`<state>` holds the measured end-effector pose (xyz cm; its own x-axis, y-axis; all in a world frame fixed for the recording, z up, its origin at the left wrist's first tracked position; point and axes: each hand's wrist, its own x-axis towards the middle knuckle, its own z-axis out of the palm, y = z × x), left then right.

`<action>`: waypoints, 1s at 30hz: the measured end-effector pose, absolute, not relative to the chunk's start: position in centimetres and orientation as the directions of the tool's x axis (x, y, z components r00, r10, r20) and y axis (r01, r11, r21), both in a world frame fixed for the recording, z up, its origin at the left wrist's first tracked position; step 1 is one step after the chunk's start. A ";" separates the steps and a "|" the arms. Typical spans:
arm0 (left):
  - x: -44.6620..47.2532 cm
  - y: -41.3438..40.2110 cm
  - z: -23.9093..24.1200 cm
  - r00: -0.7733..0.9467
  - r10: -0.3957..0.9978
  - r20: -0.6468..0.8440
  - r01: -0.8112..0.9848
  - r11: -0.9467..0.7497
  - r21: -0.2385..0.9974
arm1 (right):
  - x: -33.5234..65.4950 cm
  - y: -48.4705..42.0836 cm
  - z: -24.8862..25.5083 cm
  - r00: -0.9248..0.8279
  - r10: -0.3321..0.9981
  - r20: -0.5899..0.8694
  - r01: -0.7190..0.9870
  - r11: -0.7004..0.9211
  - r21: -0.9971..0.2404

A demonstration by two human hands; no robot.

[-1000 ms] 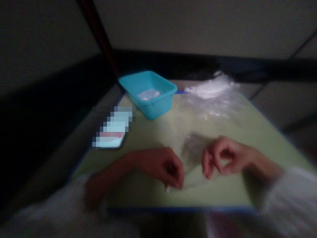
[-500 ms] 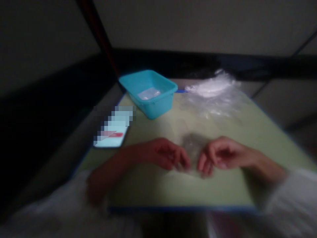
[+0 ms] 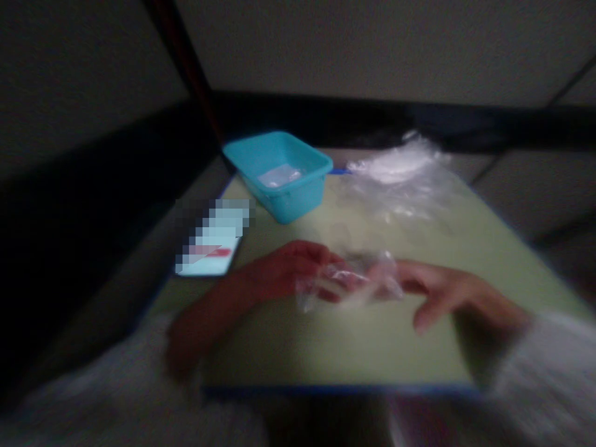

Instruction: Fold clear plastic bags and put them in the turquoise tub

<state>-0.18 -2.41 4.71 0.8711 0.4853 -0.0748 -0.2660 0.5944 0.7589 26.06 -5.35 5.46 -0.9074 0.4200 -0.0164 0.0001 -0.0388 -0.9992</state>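
Note:
A clear, crinkled plastic bag (image 3: 356,282) is held up over the middle of the table. My left hand (image 3: 298,270) comes in from the left with its fingers curled at the bag's left part, closed on it as far as the blur shows. From the other side my right hand (image 3: 440,288) reaches behind the bag's right end. Its fingers are stretched out and its thumb points down, well apart from them. The right fingertips show only faintly through the plastic.
On the pale green table (image 3: 354,366), a turquoise basket (image 3: 298,202) with some clear plastic inside stands at the back left. Nearer lies a lit phone (image 3: 207,264). A heap of clear plastic bags (image 3: 405,167) covers the back right. The scene is dim.
The clear plastic bag has come up from low near the table into view before both hands. My right hand has opened, its thumb swinging down from the fingers. The left has risen slightly.

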 end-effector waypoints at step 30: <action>-1.4 0.0 2.9 0.463 0.855 -0.234 0.143 0.188 0.972 | 25.3 -5.2 2.7 -0.588 0.771 -0.246 -0.183 -0.422 -0.888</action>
<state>-1.42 0.04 2.95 0.4627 0.8552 -0.2336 0.1434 0.1878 0.9717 25.33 -5.19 2.66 -0.5877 0.7709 -0.2456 -0.1830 -0.4224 -0.8878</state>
